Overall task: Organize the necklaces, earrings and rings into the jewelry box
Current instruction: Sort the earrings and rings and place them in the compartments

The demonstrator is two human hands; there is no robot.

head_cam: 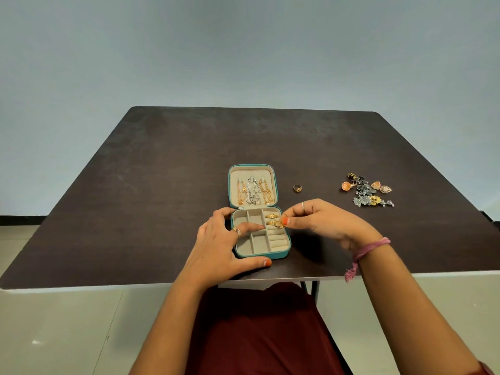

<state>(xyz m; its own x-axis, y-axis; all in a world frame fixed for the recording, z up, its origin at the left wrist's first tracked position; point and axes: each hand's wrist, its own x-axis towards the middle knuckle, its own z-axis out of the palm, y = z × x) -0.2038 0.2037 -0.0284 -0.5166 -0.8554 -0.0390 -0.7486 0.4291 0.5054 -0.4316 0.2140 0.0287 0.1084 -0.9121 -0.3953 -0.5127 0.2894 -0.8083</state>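
Teal jewelry box [281, 255] open on dark table [162, 185], lid up with gold and silver necklaces [253, 192] hung inside. Left hand [216, 244] steadying box: thumb along near wall, fingers spread over left side, one fingertip reaching into middle compartment. Right hand [322, 220] pinching gold ring [276, 224] between thumb and forefinger, right at the ring-roll slots on box's right side. Second gold ring [272, 215] seated in slot just beyond the pinched one. Loose ring [297, 188] on table beyond right fingers. Earring pile [368, 190] well right of them.
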